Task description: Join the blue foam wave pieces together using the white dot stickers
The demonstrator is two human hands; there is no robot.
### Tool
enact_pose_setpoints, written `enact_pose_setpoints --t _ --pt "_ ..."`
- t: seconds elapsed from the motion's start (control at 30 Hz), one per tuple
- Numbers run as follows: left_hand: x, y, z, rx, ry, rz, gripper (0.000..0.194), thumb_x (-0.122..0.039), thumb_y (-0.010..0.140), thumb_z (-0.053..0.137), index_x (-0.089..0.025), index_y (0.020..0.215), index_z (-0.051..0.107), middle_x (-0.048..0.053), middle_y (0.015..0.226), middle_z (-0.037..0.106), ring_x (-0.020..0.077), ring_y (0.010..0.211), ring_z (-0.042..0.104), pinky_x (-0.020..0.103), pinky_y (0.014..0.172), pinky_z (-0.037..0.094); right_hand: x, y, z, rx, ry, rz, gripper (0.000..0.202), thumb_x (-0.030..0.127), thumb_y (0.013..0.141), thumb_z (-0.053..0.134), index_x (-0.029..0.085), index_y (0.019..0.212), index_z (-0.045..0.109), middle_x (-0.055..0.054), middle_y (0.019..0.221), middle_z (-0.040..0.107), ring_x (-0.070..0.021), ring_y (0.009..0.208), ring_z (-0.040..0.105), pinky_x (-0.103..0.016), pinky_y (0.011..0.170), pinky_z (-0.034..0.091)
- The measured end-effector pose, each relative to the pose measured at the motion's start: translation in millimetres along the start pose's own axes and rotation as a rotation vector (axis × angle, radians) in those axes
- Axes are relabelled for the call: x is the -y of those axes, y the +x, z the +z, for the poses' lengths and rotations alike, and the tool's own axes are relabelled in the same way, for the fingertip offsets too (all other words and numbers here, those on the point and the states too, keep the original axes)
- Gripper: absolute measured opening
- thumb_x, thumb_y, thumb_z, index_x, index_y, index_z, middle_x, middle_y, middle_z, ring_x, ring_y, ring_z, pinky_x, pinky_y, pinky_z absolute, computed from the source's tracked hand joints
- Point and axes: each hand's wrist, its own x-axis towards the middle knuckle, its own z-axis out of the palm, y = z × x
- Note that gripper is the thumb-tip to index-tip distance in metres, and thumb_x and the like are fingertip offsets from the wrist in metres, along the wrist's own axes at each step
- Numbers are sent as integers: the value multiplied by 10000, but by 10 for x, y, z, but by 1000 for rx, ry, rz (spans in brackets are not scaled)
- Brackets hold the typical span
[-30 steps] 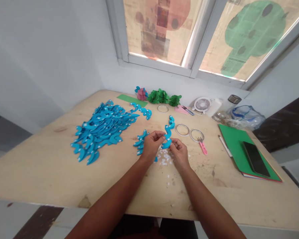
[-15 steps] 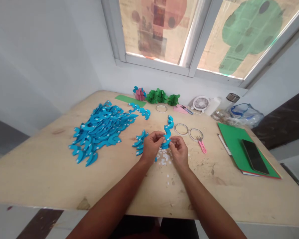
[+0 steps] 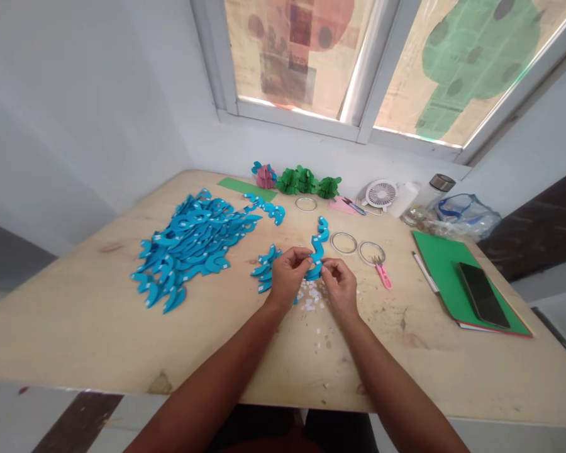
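Observation:
A wavy blue paper strip lies lengthwise in front of me, with small white squares on it. My left hand pinches its near left edge. My right hand is closed at the right edge of its lowest curve, fingertips pressed together. Small white paper scraps are scattered on the table between my wrists. Just left of my left hand is a small stack of blue curved pieces, partly hidden by that hand. A large heap of blue curved paper pieces spreads farther left.
Tape rolls and pink-handled snips lie right of the strip. A phone rests on green sheets, beside a white pen. Green paper figures, a small fan and a bottle stand along the wall.
The view has shifted very slightly. Both hands stay at the blue strip, with only small finger movement at its near end.

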Motion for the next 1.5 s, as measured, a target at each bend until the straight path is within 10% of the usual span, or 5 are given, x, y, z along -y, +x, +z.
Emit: enact_pose_setpoints --t 1.5 --pt "-39 8 -28 118 13 -2 133 -205 598 658 -166 719 695 23 724 674 146 636 607 264 616 509 -83 71 -44 11 161 159 133 287 640 636 182 565 602 -26 750 637 -163 693 553 -275 649 426"
